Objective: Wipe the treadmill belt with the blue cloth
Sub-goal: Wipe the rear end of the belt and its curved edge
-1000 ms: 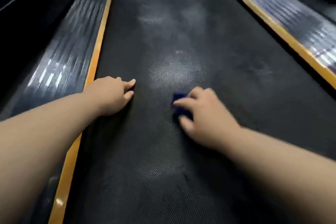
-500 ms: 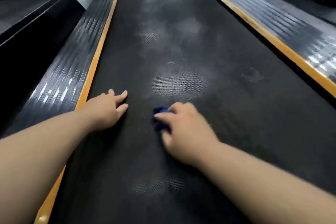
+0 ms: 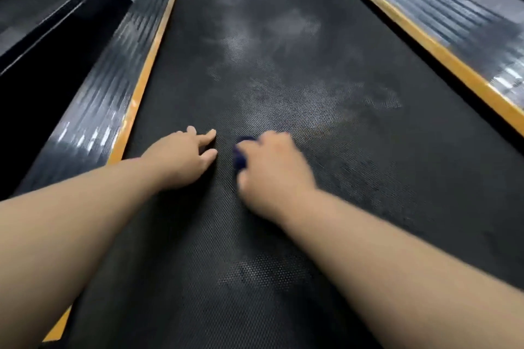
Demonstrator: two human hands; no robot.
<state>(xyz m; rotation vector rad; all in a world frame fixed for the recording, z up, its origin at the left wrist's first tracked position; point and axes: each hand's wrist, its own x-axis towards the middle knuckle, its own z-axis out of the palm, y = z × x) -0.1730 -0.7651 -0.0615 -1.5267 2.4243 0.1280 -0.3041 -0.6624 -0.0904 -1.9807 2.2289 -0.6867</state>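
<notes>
Well, at the left of the frame the ribbed side rail (image 3: 107,88) and its orange edge strip (image 3: 147,65) run beside the treadmill belt (image 3: 354,178). My left hand (image 3: 181,156) lies just inside that strip, left of centre, fingers nearly straight and flat on the belt, holding nothing; I judge it a brace. Just to its right, apart from its fingertips, the blue cloth (image 3: 241,157) shows as a small dark wad near the centre of the frame. It sits under the fingers of my right hand (image 3: 269,167), which curl over it and press it to the belt. To wipe well I should bear down evenly, spread the cloth wider if I can, and work in overlapping strokes toward the pale dusty patches (image 3: 283,31) above centre and out toward the right orange strip (image 3: 425,39). The belt's long axis runs from the bottom edge to the top of the frame, narrowing there. The cloth is too bunched and hidden to tell which way it points.
</notes>
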